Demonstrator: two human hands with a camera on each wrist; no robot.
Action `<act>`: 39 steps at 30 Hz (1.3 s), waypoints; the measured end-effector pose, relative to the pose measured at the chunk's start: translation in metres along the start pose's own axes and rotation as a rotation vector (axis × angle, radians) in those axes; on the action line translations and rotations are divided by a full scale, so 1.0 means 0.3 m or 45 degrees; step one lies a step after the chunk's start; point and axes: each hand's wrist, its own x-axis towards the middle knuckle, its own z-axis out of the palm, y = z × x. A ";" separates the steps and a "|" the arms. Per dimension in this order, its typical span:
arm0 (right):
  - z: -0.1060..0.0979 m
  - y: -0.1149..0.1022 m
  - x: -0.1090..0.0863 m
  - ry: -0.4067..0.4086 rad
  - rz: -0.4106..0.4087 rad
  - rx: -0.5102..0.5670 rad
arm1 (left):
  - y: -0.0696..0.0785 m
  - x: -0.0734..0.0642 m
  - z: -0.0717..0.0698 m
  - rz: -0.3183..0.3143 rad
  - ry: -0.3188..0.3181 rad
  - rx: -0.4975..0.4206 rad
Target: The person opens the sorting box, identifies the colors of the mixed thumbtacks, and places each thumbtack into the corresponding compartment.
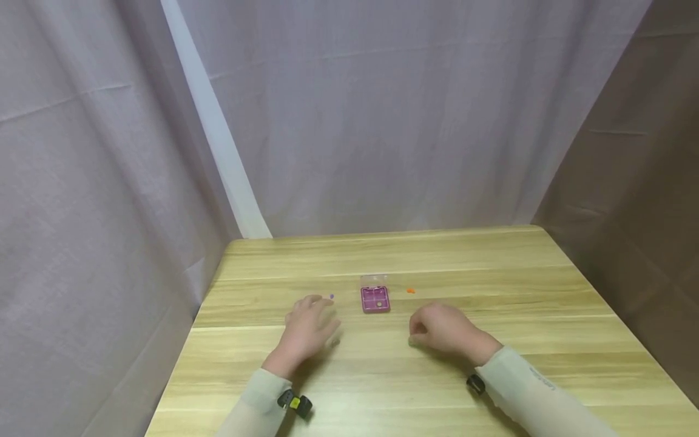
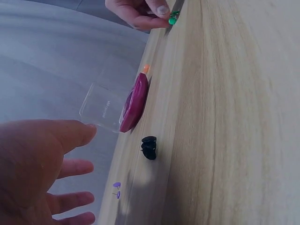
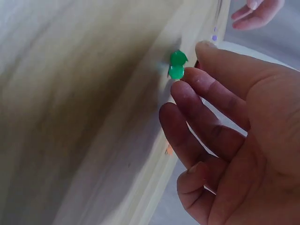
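Right hand: the right hand (image 1: 442,326) is set low at the worktop (image 1: 491,261), thumb and fingers curved toward two green tacks (image 3: 177,58); so small a thing probably calls for fingertips rather than the palm. Whether it pinches one or merely touches it, the pictures do not settle.
Left hand: the left hand (image 1: 306,328) is released, fingers spread and holding nothing, raised over the worktop; the looseness seems to keep it free for light contact.
Black tacks: a small cluster of black tacks (image 2: 149,147) lies near the left hand, within easy reach.
Purple tacks: two purple tacks (image 2: 116,184) lie farther out, just beyond the left fingers; thin stems show, a likely reason for careful handling.
Case: the magenta case (image 2: 137,105) sits between and beyond the hands, presumably central so either can reach it.
Lid: the clear lid (image 2: 93,103) is folded back on the far side, leaving the compartments uncovered.
Compartments: a pale piece (image 1: 379,304) lies in the near right one.
Orange piece: the orange piece (image 1: 411,291) rests right of the case, apart from it.
Backdrop: a grey curtain (image 1: 409,121) hangs behind the worktop.
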 end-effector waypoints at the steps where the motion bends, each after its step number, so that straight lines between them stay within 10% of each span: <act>1: 0.005 0.000 0.002 -0.003 -0.007 0.000 | 0.000 0.001 -0.001 -0.001 -0.001 -0.002; 17: 0.026 -0.013 0.043 0.055 0.047 0.013 | -0.010 -0.002 0.017 0.008 -0.008 -0.001; 39: 0.013 -0.036 0.264 0.165 0.113 0.046 | -0.005 0.008 0.035 0.041 0.014 -0.046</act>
